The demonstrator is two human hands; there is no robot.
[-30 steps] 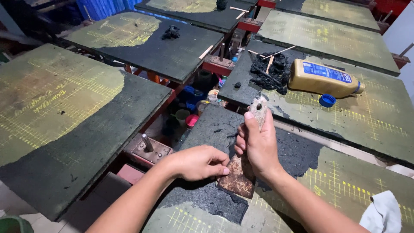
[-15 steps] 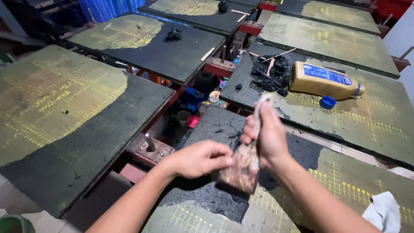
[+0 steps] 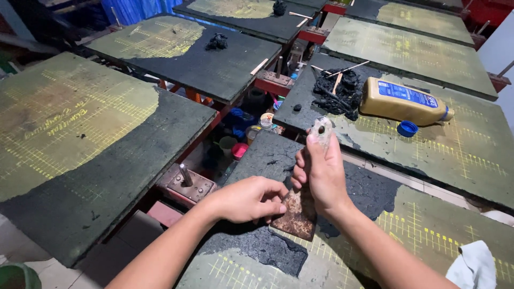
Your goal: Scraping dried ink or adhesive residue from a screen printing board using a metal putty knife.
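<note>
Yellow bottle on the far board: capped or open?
Open: the yellow bottle lies on its side, its blue cap off beside it.
</note>
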